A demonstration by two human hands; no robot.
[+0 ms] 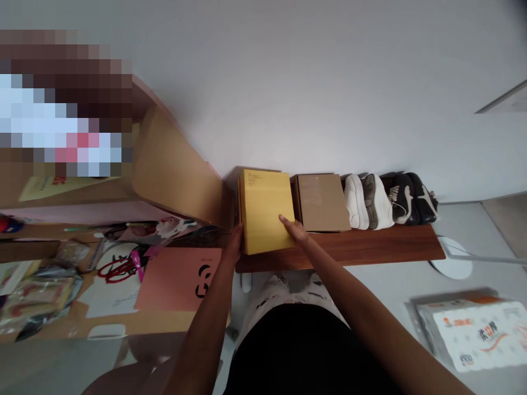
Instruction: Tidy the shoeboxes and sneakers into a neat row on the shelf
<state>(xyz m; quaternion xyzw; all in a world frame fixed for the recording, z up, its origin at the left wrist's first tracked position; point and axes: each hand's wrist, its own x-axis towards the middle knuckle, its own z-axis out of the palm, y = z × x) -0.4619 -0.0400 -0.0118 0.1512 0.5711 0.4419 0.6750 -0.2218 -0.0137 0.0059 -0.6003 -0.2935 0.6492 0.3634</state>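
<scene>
L hand point(235, 244) & R hand point(298, 231) clamped on yellow box point(267, 206) from opp. sides, R thumb on top; L fingertips hidden. Box is at L end of bench point(382, 245). Uneven squeeze might tip it or bump brown box point(323, 206) beside. Count: 1 yellow box, 1 brown box, 2 white shoes point(355, 206), 2 black shoes point(424, 203), 1 bench.

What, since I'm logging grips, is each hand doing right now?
Left hand: against the yellow box's left side; closure can't be told.
Right hand: at its right edge, thumb on top; closure can't be told.
</scene>
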